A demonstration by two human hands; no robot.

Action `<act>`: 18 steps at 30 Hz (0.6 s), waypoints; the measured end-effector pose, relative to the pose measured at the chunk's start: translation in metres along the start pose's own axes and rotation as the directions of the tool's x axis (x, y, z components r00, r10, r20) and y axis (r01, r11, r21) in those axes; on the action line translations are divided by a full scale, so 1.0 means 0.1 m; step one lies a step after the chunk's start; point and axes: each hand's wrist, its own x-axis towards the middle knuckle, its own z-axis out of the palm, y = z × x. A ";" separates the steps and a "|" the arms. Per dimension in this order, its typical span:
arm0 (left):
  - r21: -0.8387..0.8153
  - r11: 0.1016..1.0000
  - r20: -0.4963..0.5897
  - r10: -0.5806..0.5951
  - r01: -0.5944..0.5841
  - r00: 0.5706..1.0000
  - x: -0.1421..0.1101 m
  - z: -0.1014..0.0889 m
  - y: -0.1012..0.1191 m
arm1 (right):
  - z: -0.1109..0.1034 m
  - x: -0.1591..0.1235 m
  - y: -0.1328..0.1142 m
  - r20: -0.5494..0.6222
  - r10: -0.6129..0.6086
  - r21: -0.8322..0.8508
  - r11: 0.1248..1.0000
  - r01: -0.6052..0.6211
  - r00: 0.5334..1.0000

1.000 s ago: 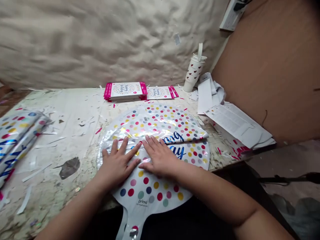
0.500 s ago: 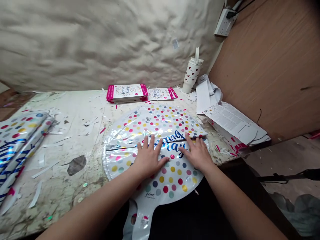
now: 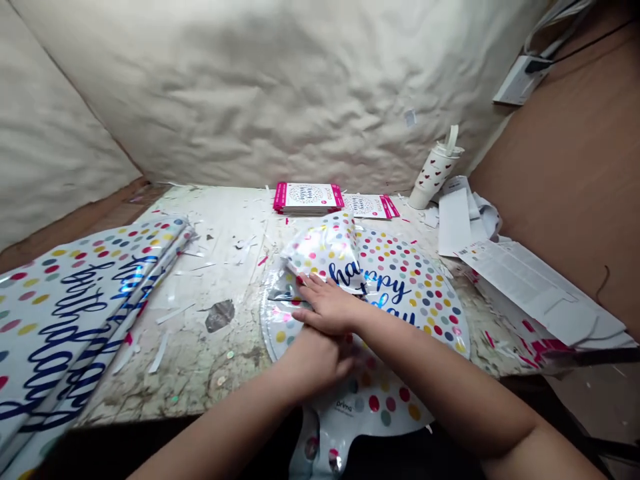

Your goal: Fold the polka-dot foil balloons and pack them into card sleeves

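A round foil balloon (image 3: 443, 303) with coloured dots and blue "happy" lettering lies folded on the table in front of me. Its upper left part is turned over into a crumpled flap (image 3: 325, 243). My right hand (image 3: 330, 307) reaches across my left and rests palm down with fingers apart on this flap's lower edge. Beneath it, my left hand (image 3: 313, 360) presses on the balloon, thumb stretched out to the side; its other fingers are mostly hidden. The balloon's tail (image 3: 335, 443) hangs over the table's front edge.
More folded dotted balloons (image 3: 75, 320) lie at left. Pink-and-white packets (image 3: 307, 195) are stacked at the back beside a few loose ones (image 3: 370, 207). A white tumbler (image 3: 435, 175) with hearts and several cards (image 3: 540, 280) stand right. Paper scraps litter the worn table (image 3: 220, 220).
My right hand has crossed leftward over my left hand. The balloon's upper left part has been folded over to the right. The view has turned left.
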 end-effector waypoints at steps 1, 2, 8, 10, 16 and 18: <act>0.001 1.000 0.042 0.018 -0.018 0.999 -0.12 -0.08 -0.06 | 0.04 0.03 0.04 0.013 0.000 -0.024 1.000 0.000 1.000; 0.019 0.999 0.083 0.028 -0.029 0.996 -0.23 -0.17 -0.14 | 0.09 0.04 0.08 0.023 -0.002 -0.049 0.999 0.003 1.000; 0.442 0.896 -0.180 0.050 0.036 0.982 -0.34 -0.43 -0.83 | 0.25 0.03 0.13 -0.008 -0.029 -0.084 0.996 0.028 1.000; 0.517 0.856 -0.114 0.079 -0.009 0.990 -0.23 -0.46 -1.03 | 0.24 0.01 0.12 -0.076 -0.048 -0.056 0.997 0.044 0.996; 0.530 0.844 -0.210 0.035 0.083 0.977 -0.05 -0.60 -1.09 | 0.23 0.05 0.19 -0.449 0.134 -0.084 0.978 -0.191 0.883; 0.514 0.850 -0.316 0.061 0.117 0.947 -0.05 -0.56 -0.92 | 0.28 0.12 0.20 -0.439 0.168 -0.121 0.962 -0.243 0.883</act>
